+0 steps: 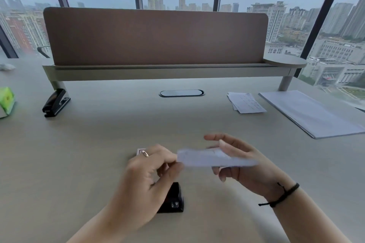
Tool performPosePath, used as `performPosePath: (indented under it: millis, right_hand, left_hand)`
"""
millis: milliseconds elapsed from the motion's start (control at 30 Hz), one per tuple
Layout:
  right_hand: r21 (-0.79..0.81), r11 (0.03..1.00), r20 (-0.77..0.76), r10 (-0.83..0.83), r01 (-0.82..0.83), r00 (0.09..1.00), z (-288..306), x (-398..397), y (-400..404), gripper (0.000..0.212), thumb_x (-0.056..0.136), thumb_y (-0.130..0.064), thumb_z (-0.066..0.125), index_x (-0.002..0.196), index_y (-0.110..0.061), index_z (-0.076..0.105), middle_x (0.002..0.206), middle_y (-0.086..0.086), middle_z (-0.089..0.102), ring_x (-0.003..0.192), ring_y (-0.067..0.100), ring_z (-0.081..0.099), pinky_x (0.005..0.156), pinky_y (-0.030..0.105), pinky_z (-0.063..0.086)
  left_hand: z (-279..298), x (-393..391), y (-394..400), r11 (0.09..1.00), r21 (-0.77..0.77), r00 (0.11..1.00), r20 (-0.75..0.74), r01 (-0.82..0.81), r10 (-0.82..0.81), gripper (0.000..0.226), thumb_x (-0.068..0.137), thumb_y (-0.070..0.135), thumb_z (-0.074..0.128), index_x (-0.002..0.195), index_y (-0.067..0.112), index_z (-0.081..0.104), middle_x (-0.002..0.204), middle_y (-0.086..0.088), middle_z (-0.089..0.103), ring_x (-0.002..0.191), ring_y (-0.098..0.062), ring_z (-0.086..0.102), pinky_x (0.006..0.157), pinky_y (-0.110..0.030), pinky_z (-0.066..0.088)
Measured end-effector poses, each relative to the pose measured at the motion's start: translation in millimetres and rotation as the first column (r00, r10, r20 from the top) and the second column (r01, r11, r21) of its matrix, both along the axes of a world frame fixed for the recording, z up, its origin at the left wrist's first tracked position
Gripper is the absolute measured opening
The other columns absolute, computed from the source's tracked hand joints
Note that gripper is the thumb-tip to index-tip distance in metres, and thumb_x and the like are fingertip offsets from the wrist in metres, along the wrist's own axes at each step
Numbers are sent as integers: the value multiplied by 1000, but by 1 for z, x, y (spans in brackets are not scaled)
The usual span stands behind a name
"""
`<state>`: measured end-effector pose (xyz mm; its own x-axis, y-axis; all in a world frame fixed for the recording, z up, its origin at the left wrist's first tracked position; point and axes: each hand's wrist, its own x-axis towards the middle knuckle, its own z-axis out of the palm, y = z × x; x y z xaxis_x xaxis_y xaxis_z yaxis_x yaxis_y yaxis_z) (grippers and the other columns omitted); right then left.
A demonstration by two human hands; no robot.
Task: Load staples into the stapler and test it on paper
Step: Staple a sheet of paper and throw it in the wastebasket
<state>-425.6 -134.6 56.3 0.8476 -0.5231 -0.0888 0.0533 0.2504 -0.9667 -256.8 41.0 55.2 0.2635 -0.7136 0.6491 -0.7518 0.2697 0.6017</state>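
A pale matte worktop (98, 134) runs below tall windows and a brown felt divider (154, 35). Both hands hold a thin slip of paper (215, 159) in the air: the left hand (150, 173) pinches one end, the right hand (243, 165) cradles the other. The small black stapler (173, 200) sits on the worktop just under the left hand; a second stapler (56, 102) lies far left. For a fair test, keep the slip flat and taut, edge fed squarely into the stapler's mouth
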Motion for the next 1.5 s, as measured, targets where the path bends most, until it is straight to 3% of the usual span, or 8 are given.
performPosePath:
  millis: [67, 133, 300, 567, 733, 1033, 1200, 1500]
  right_hand:
    - [7, 1000, 47, 13, -13, 999, -1, 0, -1, 45, 86, -43, 64, 118, -11, 68, 101, 16, 64, 79, 27, 62, 61, 36, 52]
    - [11, 996, 104, 88, -90, 991, -3, 0, -3, 64, 80, -62, 67, 119, -12, 67, 108, 15, 63, 87, 29, 61, 67, 39, 51]
    - [-132, 972, 65, 204, -194, 977, -9, -1, -3, 57, 78, -44, 79, 117, -4, 67, 103, 14, 67, 84, 28, 61, 70, 36, 48]
    - [-179, 970, 17, 170, -165, 985, -4, 0, -1, 43, 74, -38, 83, 102, -8, 72, 86, 11, 67, 69, 23, 59, 62, 30, 45]
    - [-219, 975, -23, -48, 42, 999, 7, -11, 8, 22, 86, -19, 69, 100, -1, 70, 64, -3, 61, 52, 15, 38, 53, 28, 20]
    - [-169, 908, 73, -376, 383, 924, -2, -107, 47, 14, 77, -17, 81, 72, -8, 70, 63, 6, 56, 44, 13, 37, 41, 19, 28]
    - [-144, 775, 109, -606, 615, 788, -16, -192, 64, 10, 83, -15, 71, 75, -9, 71, 62, 2, 65, 42, 10, 44, 39, 17, 33]
    - [-77, 418, -21, -908, 905, 418, -83, -355, 92, 5, 88, -12, 70, 85, -9, 74, 79, 7, 75, 69, 20, 64, 60, 32, 47]
  left_hand:
    - [4, -2, 0, 997, 83, 950, -310, -5, 31, 21, 85, 34, 67, 66, 26, 65, 58, 13, 54, 53, -8, 48, 58, -19, 40]
    - [6, 0, 0, 989, 134, 800, -600, 69, 26, 29, 86, 34, 72, 64, 14, 70, 54, -4, 52, 50, -19, 44, 53, -29, 39]
    - [9, 7, -2, 978, 123, 573, -820, 168, 5, 24, 79, 23, 64, 68, 3, 69, 57, -10, 50, 50, -22, 42, 45, -26, 39]
    - [9, 9, -2, 965, 96, 570, -820, 245, -63, 21, 84, 18, 70, 68, 4, 71, 59, -10, 52, 52, -20, 43, 45, -24, 42]
    - [15, -4, -2, 956, 160, 649, -760, 245, -39, 28, 83, 24, 73, 59, 10, 68, 53, -8, 53, 44, -23, 42, 45, -29, 43]
    - [26, -72, -13, 887, 280, 755, -647, 367, -108, 22, 92, 12, 65, 72, 4, 70, 58, -15, 58, 47, -23, 50, 48, -31, 49]
    - [17, -151, -37, 768, 365, 739, -643, 526, -200, 14, 92, 4, 62, 85, -5, 70, 72, -16, 74, 58, -24, 66, 53, -29, 58]
    - [-35, -322, -58, 519, 522, 720, -617, 677, -318, 21, 90, 0, 67, 104, 14, 70, 84, -4, 79, 67, -21, 73, 59, -32, 62]
